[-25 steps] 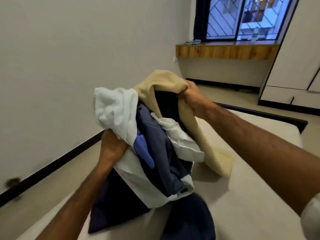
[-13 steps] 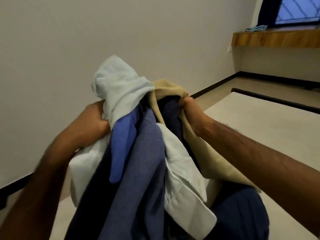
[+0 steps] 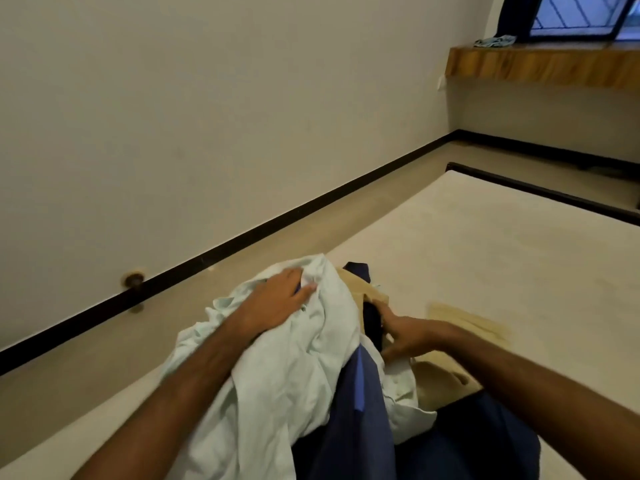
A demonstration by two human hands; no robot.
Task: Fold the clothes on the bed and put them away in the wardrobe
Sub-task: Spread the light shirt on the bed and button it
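Heap of clothes [image 3: 311,393] lying on the bed [image 3: 485,271], in the lower centre of the frame. The left hand [image 3: 277,299] rests on top of the pale green shirt [image 3: 270,375], fingers [image 3: 294,276] spread and slightly bent into the cloth at the far end of the heap; whether they pinch a fold cannot be told. The right hand [image 3: 403,336], blurred, reaches in from the lower right, its fingers pushed into the gap between the dark blue garment [image 3: 360,427] and the tan garment [image 3: 446,379]; whether they hold cloth cannot be told. The heap's long axis runs from the lower edge of the frame up towards the centre. The pale shirt lies uppermost and directly under the left hand, so that hand is judged better placed to lift it clear as the first piece to fold; the tan garment lies to the right of the right hand. The wardrobe is not in view. No brand, label or writing can be read.
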